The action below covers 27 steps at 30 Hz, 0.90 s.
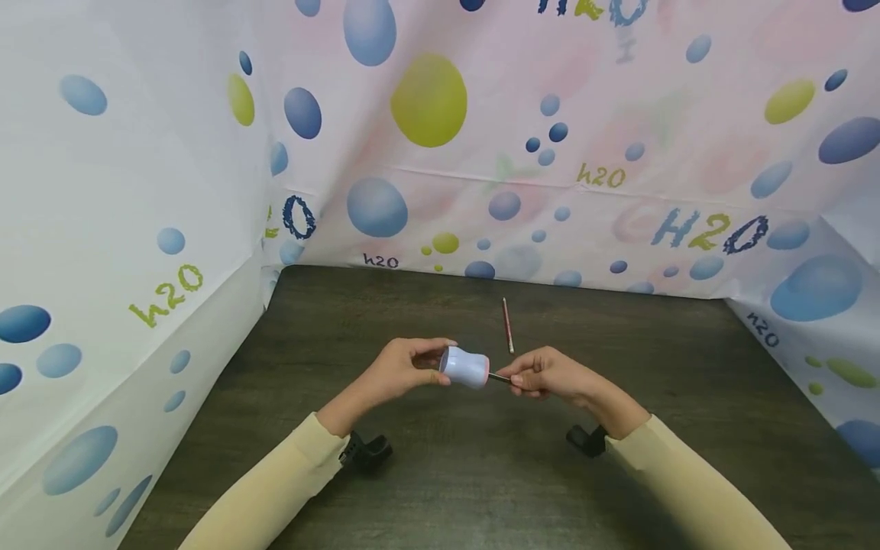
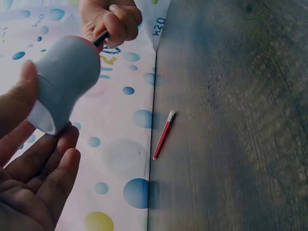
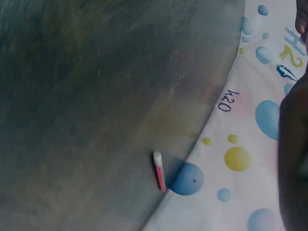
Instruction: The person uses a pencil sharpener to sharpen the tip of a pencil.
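Observation:
My left hand holds a pale blue, waisted pencil sharpener between thumb and fingers, tilted on its side above the table. Its wider end faces the left palm, and a pink rim marks the other end. From that pink end sticks a thin black pencil, which my right hand pinches between thumb and fingers. The left wrist view shows the sharpener close up, with the right hand behind it. How far the pencil's tip reaches inside is hidden.
A red pencil with a whitish end lies on the dark wooden table, beyond the hands. Printed sheets with bubbles stand as walls at the back and both sides.

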{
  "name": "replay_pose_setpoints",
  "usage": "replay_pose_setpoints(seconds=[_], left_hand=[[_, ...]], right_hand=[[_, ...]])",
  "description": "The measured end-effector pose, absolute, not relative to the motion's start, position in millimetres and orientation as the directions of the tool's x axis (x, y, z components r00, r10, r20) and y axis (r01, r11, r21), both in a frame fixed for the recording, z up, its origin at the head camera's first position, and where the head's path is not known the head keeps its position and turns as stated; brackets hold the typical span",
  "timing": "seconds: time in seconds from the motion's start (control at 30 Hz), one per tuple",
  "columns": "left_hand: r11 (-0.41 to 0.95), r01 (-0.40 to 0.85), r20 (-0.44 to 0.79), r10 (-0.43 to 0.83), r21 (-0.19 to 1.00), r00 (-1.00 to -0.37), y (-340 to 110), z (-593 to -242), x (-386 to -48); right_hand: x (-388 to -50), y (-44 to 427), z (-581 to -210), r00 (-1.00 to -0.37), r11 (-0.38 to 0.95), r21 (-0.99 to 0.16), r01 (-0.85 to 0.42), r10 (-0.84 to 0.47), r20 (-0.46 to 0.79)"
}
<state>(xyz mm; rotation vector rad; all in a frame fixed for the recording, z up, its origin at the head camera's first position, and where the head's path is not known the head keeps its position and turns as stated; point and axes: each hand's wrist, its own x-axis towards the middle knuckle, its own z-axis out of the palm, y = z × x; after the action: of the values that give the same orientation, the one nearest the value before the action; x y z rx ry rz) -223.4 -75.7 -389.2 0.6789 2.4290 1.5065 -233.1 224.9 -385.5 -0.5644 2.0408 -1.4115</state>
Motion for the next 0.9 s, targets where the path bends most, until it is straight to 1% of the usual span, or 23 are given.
replay_pose_setpoints(seconds=[0.07, 0.17, 0.23, 0.3, 0.37, 0.4, 0.43, 0.47, 0.53, 0.6, 0.63, 0.67, 0.73, 0.83, 0.9], left_hand=[[0.383, 0.288, 0.071, 0.490, 0.878, -0.869, -75.3, -389.8, -222.6], [0.330, 0.250, 0.054, 0.502, 0.910, -0.863, -75.5, -392.9, -222.0], [0.276, 0.200, 0.035, 0.504, 0.940, -0.863, -76.6, -394.8, -222.3], [0.231, 0.121, -0.008, 0.491, 0.966, -0.871, -78.1, -395.6, -223.5], [0.222, 0.038, -0.071, 0.463, 0.974, -0.883, -79.4, -395.3, -225.7], [0.230, -0.005, -0.110, 0.445, 0.973, -0.889, -79.9, -394.6, -226.9], [0.246, -0.042, -0.148, 0.431, 0.968, -0.890, -80.4, -394.0, -228.2], [0.266, -0.071, -0.181, 0.420, 0.961, -0.889, -80.8, -393.5, -229.4], [0.304, -0.109, -0.233, 0.409, 0.946, -0.882, -81.2, -392.7, -231.3], [0.333, -0.118, -0.256, 0.409, 0.936, -0.876, -81.3, -392.8, -232.0], [0.341, -0.116, -0.257, 0.407, 0.933, -0.877, -81.2, -393.5, -231.8], [0.338, -0.111, -0.251, 0.405, 0.935, -0.879, -81.0, -394.3, -231.6], [0.335, -0.091, -0.228, 0.395, 0.938, -0.890, -80.0, -396.4, -229.8], [0.314, -0.045, -0.170, 0.381, 0.948, -0.909, -77.1, -399.6, -227.0], [0.299, -0.007, -0.124, 0.376, 0.954, -0.918, -75.1, -400.3, -225.6]], right_hand=[[-231.7, 225.0, -388.2, -0.751, 0.361, -0.930, -0.074, -0.633, -0.186], [-227.2, 221.7, -391.4, -0.791, 0.403, -0.889, -0.218, -0.607, -0.081], [-224.4, 218.5, -391.4, -0.813, 0.440, -0.848, -0.297, -0.582, -0.017], [-222.4, 215.6, -390.1, -0.829, 0.474, -0.802, -0.363, -0.557, 0.046], [-220.5, 212.5, -387.8, -0.833, 0.508, -0.735, -0.450, -0.534, 0.141], [-219.9, 211.1, -387.4, -0.821, 0.521, -0.685, -0.509, -0.532, 0.207], [-219.2, 209.6, -387.4, -0.793, 0.537, -0.609, -0.584, -0.537, 0.287], [-218.6, 208.1, -387.7, -0.750, 0.545, -0.522, -0.656, -0.547, 0.372], [-218.2, 205.1, -389.5, -0.623, 0.553, -0.310, -0.774, -0.571, 0.535], [-218.4, 202.4, -392.4, -0.485, 0.553, -0.116, -0.825, -0.589, 0.646], [-218.3, 201.2, -393.5, -0.438, 0.552, -0.054, -0.832, -0.594, 0.675], [-218.1, 200.4, -394.6, -0.408, 0.548, -0.020, -0.836, -0.596, 0.692], [-216.9, 200.1, -396.2, -0.385, 0.553, 0.008, -0.833, -0.591, 0.709], [-213.6, 201.3, -396.5, -0.409, 0.559, -0.024, -0.829, -0.575, 0.709], [-212.1, 202.0, -395.2, -0.439, 0.566, -0.060, -0.822, -0.564, 0.699]])
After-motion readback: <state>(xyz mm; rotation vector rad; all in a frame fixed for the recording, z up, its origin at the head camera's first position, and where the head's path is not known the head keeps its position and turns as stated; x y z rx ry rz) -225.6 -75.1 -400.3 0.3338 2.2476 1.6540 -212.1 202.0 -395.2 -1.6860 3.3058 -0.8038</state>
